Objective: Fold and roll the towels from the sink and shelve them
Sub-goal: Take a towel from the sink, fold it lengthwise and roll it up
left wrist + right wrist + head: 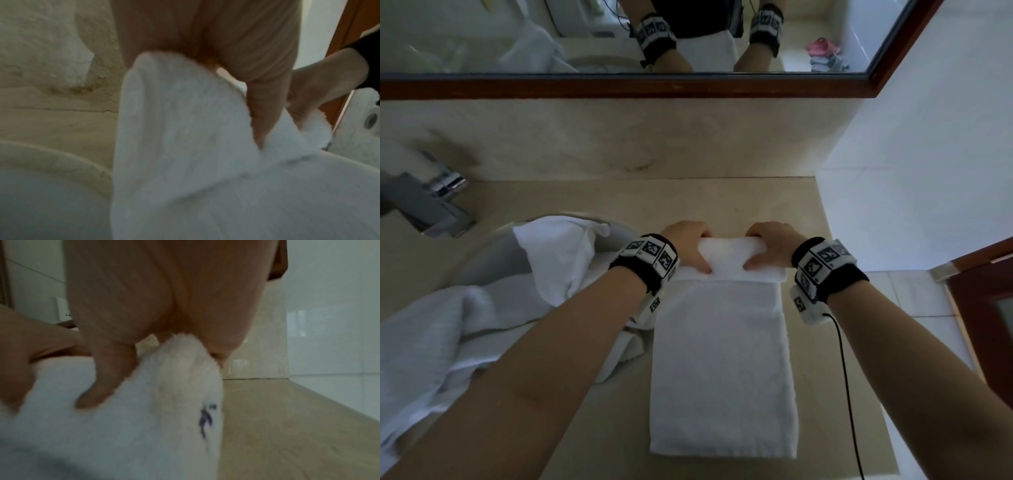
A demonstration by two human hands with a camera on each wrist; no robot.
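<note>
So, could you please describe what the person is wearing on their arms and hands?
Both forearms are bare, no sleeves or gloves. Each wrist carries a black band ringed with white blocks printed with black square markers. A thin black cable trails from the right one.

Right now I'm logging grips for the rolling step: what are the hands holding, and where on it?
Both the left hand and the right hand grip the folded towel at its rolled far end.
</note>
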